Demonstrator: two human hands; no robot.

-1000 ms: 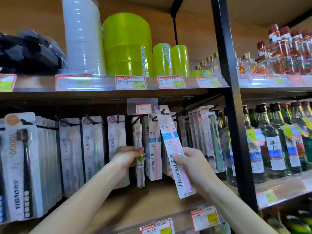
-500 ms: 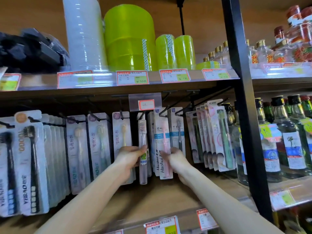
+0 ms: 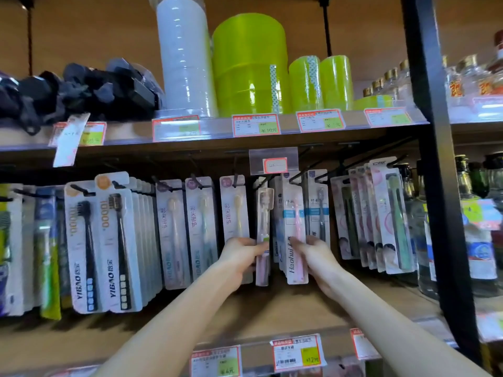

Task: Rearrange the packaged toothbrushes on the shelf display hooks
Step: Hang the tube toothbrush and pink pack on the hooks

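Pink toothbrush pack (image 3: 295,235) hangs between both hands.

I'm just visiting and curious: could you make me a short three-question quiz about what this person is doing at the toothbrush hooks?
1. True or false: the left hand has its grip on the narrow clear toothbrush pack.
2. Multiple choice: the Haohui pack at the right hand holds a toothbrush that is A) black, B) pink, C) green.
3. Fill in: the big rolls of tape on the shelf above are ____ in colour.

Key: 1 true; 2 B; 3 green.
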